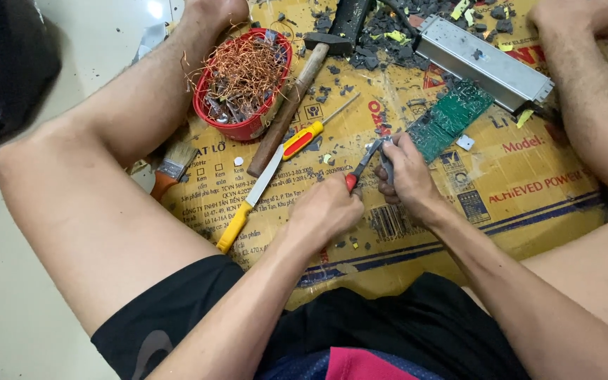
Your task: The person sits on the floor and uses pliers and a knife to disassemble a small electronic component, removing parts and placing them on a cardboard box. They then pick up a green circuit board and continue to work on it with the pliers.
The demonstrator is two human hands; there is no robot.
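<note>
My left hand [328,210] grips the red handles of a pair of pliers [362,165], whose jaws point up to the right. My right hand [406,172] pinches a small grey metal part [386,163] right at the plier jaws. A green circuit board [452,116] lies just beyond my right hand on the flattened cardboard [529,176]. I sit on the floor with my legs spread around the cardboard.
A red bowl [242,129] of copper wire scraps stands at the upper left. Beside it lie a wooden-handled hammer [293,95], a red-and-yellow screwdriver [311,134], a yellow-handled knife [251,200] and a paintbrush [170,169]. A long metal casing [483,63] and dark debris lie farther off.
</note>
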